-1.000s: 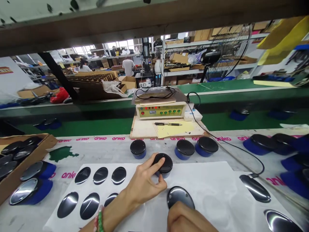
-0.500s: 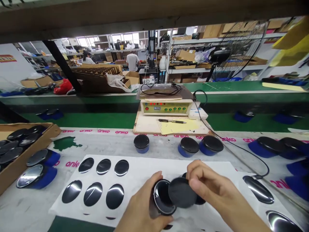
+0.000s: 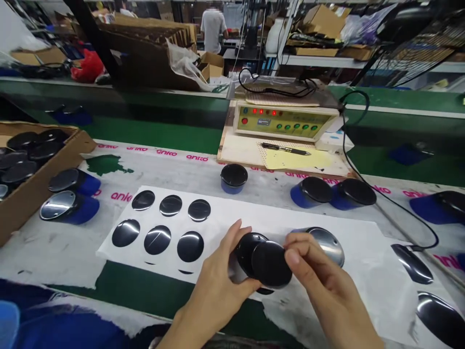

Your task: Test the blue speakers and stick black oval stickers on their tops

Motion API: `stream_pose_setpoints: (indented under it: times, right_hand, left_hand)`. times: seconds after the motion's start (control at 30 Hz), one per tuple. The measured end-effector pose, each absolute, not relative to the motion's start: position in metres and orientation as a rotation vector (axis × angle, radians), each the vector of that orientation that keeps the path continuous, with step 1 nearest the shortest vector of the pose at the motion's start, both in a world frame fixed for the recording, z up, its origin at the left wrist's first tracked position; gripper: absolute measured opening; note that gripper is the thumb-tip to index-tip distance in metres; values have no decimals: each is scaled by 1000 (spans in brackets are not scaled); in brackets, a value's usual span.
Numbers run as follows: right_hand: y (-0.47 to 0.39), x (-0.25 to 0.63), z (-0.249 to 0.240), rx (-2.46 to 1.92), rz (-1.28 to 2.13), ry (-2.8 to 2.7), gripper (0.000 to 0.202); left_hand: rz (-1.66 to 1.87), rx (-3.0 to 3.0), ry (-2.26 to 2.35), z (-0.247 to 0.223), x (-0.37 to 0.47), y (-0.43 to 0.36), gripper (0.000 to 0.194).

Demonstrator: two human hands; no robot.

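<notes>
My left hand (image 3: 216, 278) is wrapped round a cylindrical part with a round black top (image 3: 246, 249); its side is mostly hidden by my fingers. Between the thumb and fingers of my right hand (image 3: 321, 276) is a thin black disc (image 3: 271, 265), pinched at its right edge. The disc overlaps the right side of the part's top; whether they touch I cannot tell. Just behind my right hand is a blue part with a silvery top (image 3: 330, 245). Beneath lies a white backing sheet (image 3: 223, 218) bearing rows of glossy black discs (image 3: 157, 240).
Blue parts with black tops (image 3: 234, 178) stand along the back. At left, a cardboard box (image 3: 82, 143) holds several similar parts. A control box (image 3: 286, 121) with red lights sits behind, near a pen (image 3: 286, 149). A black cable (image 3: 392, 208) crosses the right side.
The view has tilted down and shifted left. The black disc now covers more of the held part's top. The silvery-topped part behind my right hand has come into clearer view.
</notes>
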State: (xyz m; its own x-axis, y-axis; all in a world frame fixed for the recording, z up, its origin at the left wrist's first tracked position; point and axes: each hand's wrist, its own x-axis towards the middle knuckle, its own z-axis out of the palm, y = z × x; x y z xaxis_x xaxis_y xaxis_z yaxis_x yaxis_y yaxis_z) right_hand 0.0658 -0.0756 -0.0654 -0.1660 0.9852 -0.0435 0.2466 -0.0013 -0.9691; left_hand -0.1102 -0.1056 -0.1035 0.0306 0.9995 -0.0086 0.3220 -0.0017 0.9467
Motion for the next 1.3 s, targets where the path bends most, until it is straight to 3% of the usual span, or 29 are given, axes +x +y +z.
stream_pose_setpoints:
  times: [0.93,1.3]
  right_hand:
    - [-76,43,-70,-1437,830,-1634,21]
    - [-78,42,-73,-1427,778,-1689,20]
  left_hand:
    - [993,1475,1404,-100,-111,-106,84]
    - [1008,1471,1388,-101,-110,-106,94]
